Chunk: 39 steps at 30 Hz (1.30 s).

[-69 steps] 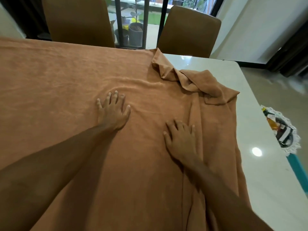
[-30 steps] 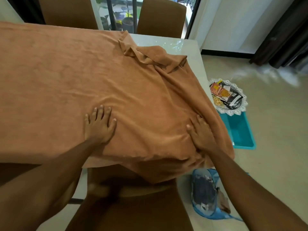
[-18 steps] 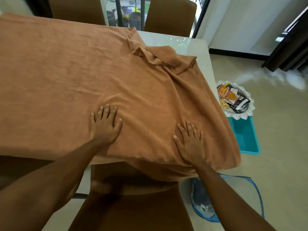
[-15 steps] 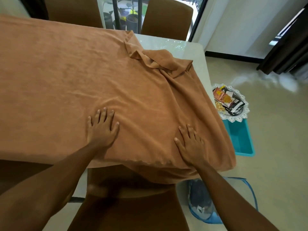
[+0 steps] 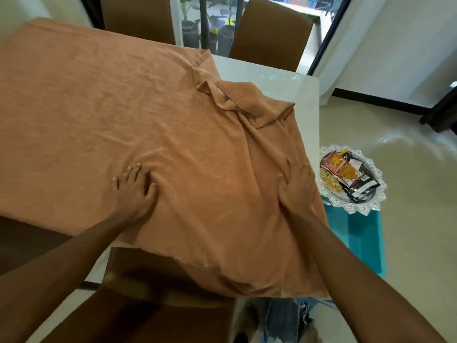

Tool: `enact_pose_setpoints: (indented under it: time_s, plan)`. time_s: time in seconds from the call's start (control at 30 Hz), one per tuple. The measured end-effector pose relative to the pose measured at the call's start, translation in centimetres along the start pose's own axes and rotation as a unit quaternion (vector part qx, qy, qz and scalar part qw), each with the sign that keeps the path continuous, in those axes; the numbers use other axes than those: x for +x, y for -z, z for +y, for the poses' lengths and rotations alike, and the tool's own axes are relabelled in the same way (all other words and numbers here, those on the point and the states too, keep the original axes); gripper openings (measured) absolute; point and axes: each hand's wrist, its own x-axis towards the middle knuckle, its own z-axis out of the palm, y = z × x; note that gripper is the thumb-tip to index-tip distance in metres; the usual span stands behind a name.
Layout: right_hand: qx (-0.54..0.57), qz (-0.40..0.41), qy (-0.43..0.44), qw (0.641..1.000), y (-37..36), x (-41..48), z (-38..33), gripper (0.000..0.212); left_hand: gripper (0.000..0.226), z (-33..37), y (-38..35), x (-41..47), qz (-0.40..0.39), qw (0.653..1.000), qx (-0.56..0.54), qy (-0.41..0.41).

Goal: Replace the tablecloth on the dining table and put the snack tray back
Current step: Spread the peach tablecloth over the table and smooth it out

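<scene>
An orange-brown tablecloth covers most of the white dining table; its far right corner is bunched in folds, and its near right corner hangs over the table's front edge. My left hand presses flat on the cloth near the front edge, with a small ridge of cloth pushed up by its fingers. My right hand lies flat on the cloth by the table's right edge. The snack tray, silver with a lacy rim and several snack packets, stands on a teal stool to the right of the table.
A brown chair is tucked under the near edge, below my arms. Two more brown chairs stand at the far side before a glass door. The teal stool and a blue mesh basket holding dark cloth are on the floor at right.
My right hand has slid to the right across the cloth toward the table's right edge, drawing the cloth with it. My left hand has stayed pressed near the front edge.
</scene>
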Motion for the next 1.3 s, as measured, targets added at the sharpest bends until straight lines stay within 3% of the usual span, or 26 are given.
enact_pose_setpoints:
  time_s: [0.17, 0.3, 0.33, 0.43, 0.57, 0.67, 0.73, 0.93, 1.03, 1.1, 1.13, 1.2, 1.23, 1.3]
  plan:
    - [0.108, -0.047, 0.026, 0.993, -0.4, 3.9, 1.0, 0.055, 0.063, 9.3, -2.4, -1.3, 0.024, 0.999, -0.031, 0.005]
    - [0.333, -0.069, -0.028, 0.940, 0.0, 5.9, 1.1, 0.047, 0.060, 17.3, -4.5, -2.0, 0.004, 0.998, -0.028, -0.048]
    - [0.346, -0.053, -0.042, 0.936, 0.2, 6.4, 1.3, 0.042, 0.058, 18.8, -4.8, -1.9, -0.004, 0.998, -0.027, -0.056]
    - [0.216, -0.006, -0.063, 0.974, 0.1, 7.8, 2.3, 0.045, 0.057, 21.0, -6.3, -2.1, -0.056, 0.997, -0.032, -0.053]
    - [0.067, -0.049, -0.004, 0.997, 0.0, 9.0, 3.6, 0.053, 0.062, 21.4, -7.9, -2.3, -0.091, 0.995, 0.040, -0.030]
    - [0.094, -0.081, 0.025, 0.992, 1.1, 10.1, 3.3, 0.044, 0.065, 21.2, -8.0, -2.0, -0.105, 0.994, 0.039, -0.015]
    - [0.076, -0.060, 0.055, 0.994, 2.3, 10.7, 3.4, 0.035, 0.066, 21.3, -7.9, -1.6, -0.117, 0.992, 0.038, -0.011]
    - [0.157, 0.114, -0.042, 0.980, 8.4, 12.5, 4.4, 0.040, 0.070, 21.3, -7.2, -1.0, -0.174, 0.984, 0.022, -0.012]
    - [0.168, 0.174, 0.026, 0.970, 9.4, 10.5, 1.2, 0.035, 0.073, 21.2, -7.1, -0.8, -0.194, 0.981, 0.017, -0.024]
    - [0.172, 0.092, 0.114, 0.974, 7.6, 8.0, -1.8, 0.025, 0.074, 21.0, -7.1, -0.7, -0.198, 0.980, 0.011, -0.029]
    - [0.163, -0.015, 0.147, 0.975, 6.7, 6.4, -3.0, 0.026, 0.074, 20.9, -6.9, -0.7, -0.206, 0.978, 0.010, -0.032]
    - [0.047, -0.154, 0.270, 0.949, 5.0, 3.2, -3.7, 0.036, 0.074, 21.0, -6.7, -0.4, -0.222, 0.974, 0.013, -0.034]
    - [-0.011, -0.167, 0.325, 0.931, 4.4, 1.7, -3.2, 0.040, 0.074, 21.0, -6.6, -0.5, -0.230, 0.973, 0.015, -0.032]
    - [0.009, -0.169, 0.328, 0.929, 4.2, 0.1, -2.5, 0.040, 0.072, 21.1, -6.5, -0.4, -0.230, 0.973, 0.022, -0.023]
